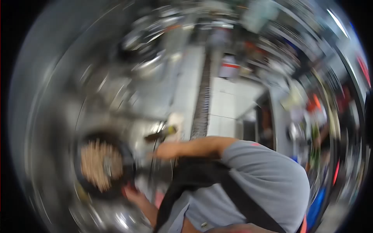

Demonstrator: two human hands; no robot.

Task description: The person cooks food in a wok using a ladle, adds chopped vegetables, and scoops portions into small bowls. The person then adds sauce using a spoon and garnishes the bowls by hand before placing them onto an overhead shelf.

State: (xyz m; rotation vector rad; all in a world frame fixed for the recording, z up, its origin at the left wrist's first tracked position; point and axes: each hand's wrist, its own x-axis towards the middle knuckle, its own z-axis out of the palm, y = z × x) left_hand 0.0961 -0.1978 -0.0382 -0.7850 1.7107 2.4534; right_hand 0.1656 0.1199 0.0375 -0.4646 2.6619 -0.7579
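Note:
A dark wok stands at the lower left, holding a heap of pale brown strips, too blurred to name. Within the heap shows a small silvery patch, perhaps a ladle's head. My left hand appears closed on the wok's near edge, with something red at the fingers. To the right of the wok is my right hand, its arm stretched out from the grey sleeve. Motion smears its fingers, so I cannot make out any hold. Just beyond it lies a dark object with a yellow end.
Metal cookware crowds the stove line farther along. A grated floor drain runs through white floor tiles. Shelving and a counter with mixed goods stand on the right. A bucket with a red band is on the floor.

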